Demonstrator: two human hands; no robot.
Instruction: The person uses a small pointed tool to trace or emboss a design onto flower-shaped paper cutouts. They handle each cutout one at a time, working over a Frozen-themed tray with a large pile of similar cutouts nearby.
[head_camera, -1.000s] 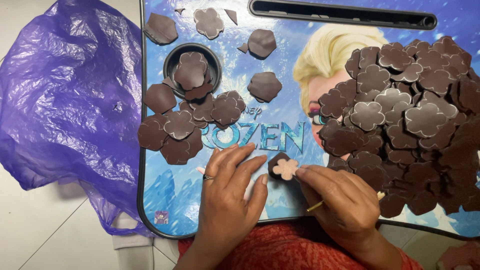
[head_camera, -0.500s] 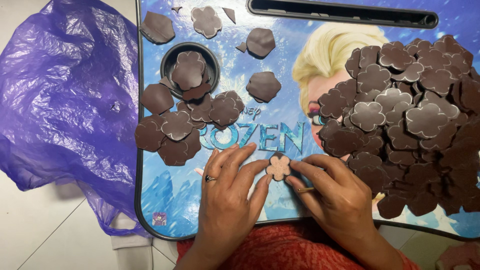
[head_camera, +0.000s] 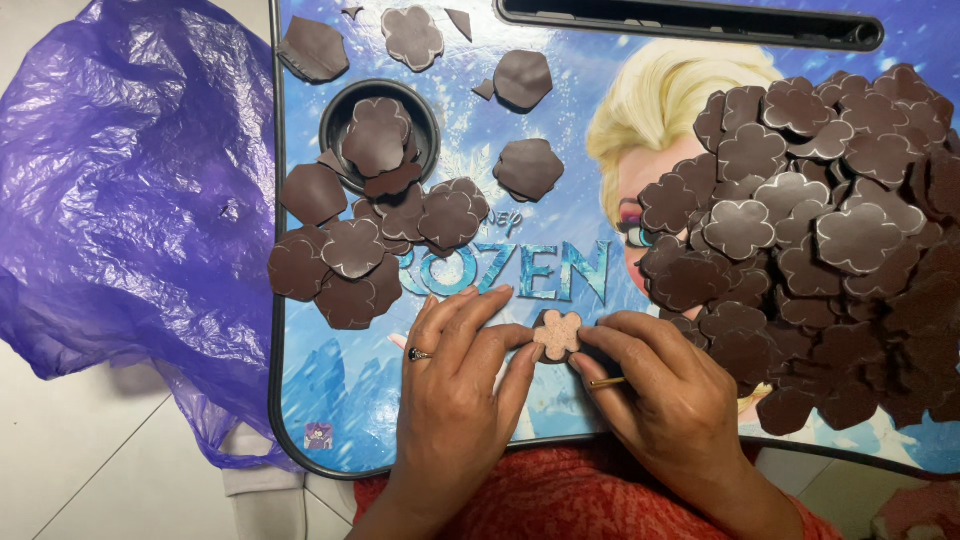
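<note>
- At lower centre we see a small flower-shaped piece (head_camera: 558, 333) with a pale pink, matt, slightly grainy face, like foam or felt sheet.
- The brown flower cut-outs heaped at right (head_camera: 820, 240) look matt and smooth, thin and soft like foam sheet; some edges show a lighter rim.
- The lap tray (head_camera: 520, 270) under them is hard plastic with a glossy printed blue top and a dark rim.
- The round cup recess (head_camera: 335, 110) at upper left is black plastic, faintly shiny.
- The purple bag (head_camera: 120, 200) at left is thin plastic film, crinkled and glossy.
- A thin stick (head_camera: 607, 381) in our right hand (head_camera: 670, 400) looks like pale wood.
- The ring (head_camera: 419, 354) on our left hand (head_camera: 455, 385) is dark, shiny metal.
- The orange-red garment (head_camera: 580, 505) at the bottom edge is knitted cloth, rough-textured.
</note>
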